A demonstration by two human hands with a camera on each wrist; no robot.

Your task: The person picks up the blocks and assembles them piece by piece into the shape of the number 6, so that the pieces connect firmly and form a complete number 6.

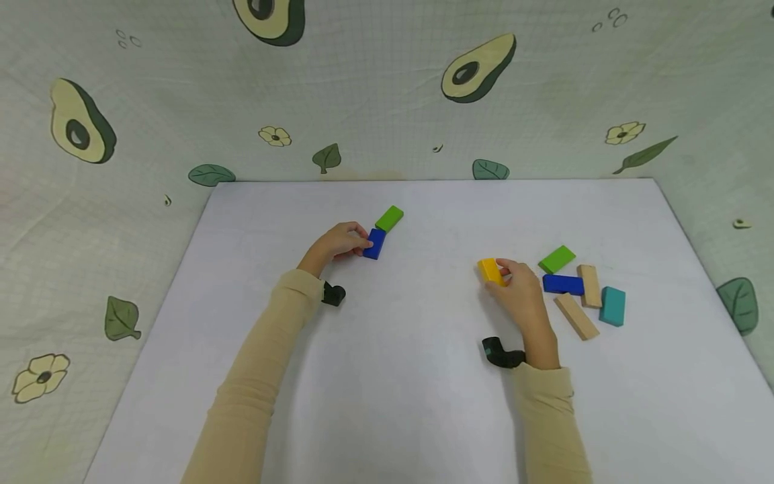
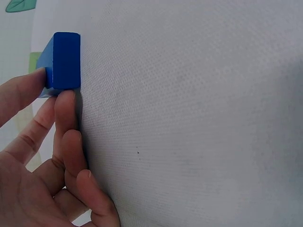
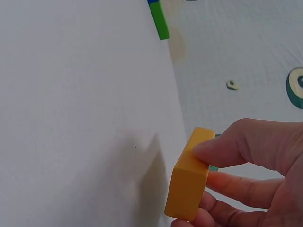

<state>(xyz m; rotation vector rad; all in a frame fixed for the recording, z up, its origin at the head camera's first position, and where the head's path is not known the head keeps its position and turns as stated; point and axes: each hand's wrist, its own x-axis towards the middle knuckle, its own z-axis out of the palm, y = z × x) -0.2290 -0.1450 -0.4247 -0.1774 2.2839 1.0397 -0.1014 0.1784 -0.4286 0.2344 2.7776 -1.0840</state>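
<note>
My left hand [image 1: 340, 243] is at a blue block [image 1: 375, 244] lying on the white tabletop; in the left wrist view, thumb and fingertips pinch the near end of this blue block [image 2: 67, 60]. A light green block [image 1: 390, 218] lies at its far end, end to end with it, slightly angled. My right hand [image 1: 521, 296] pinches a yellow block [image 1: 490, 271] between thumb and fingers. In the right wrist view the yellow block [image 3: 187, 184] is held tilted over the table, its shadow falling to the left.
Right of my right hand lie a green block [image 1: 557, 259], a blue block [image 1: 564, 284], two plain wooden blocks [image 1: 590, 286] and a teal block [image 1: 613, 306], grouped closely. A cloth with avocado prints [image 1: 387, 87] rises behind the table's far edge. Black wrist cameras [image 1: 503, 353] sit by both sleeves.
</note>
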